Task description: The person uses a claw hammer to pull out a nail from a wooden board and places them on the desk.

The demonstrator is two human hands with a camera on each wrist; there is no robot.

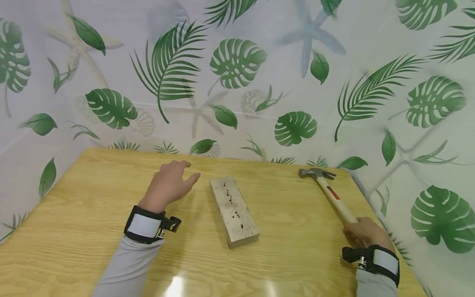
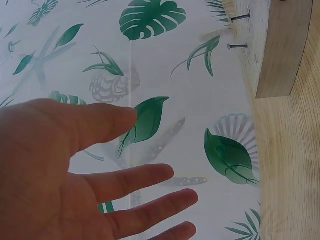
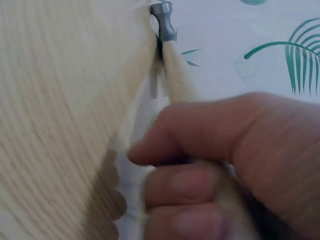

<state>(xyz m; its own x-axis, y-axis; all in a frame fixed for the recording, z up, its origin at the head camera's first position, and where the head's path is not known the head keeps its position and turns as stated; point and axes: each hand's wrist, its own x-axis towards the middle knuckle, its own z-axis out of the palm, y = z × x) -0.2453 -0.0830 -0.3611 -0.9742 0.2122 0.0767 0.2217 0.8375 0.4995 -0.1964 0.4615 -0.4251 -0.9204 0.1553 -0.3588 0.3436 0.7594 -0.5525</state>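
Observation:
On the table lies a wooden block (image 1: 237, 212) with several nails (image 1: 228, 192) standing up out of its top face. To its left my left hand (image 1: 170, 183) hovers with fingers spread and nothing in them; the left wrist view shows its palm side and straight fingers (image 2: 145, 212). My right hand (image 1: 367, 233) grips the wooden handle of a claw hammer (image 1: 335, 198) near the table's right edge. The hammer's metal head points away from me, toward the back. In the right wrist view the fingers (image 3: 187, 182) curl round the handle.
A light wood-grain table (image 1: 297, 247) stretches under both hands. Behind it and to the sides hangs a white cloth (image 1: 252, 99) printed with green leaves, close to the table's back and right edges.

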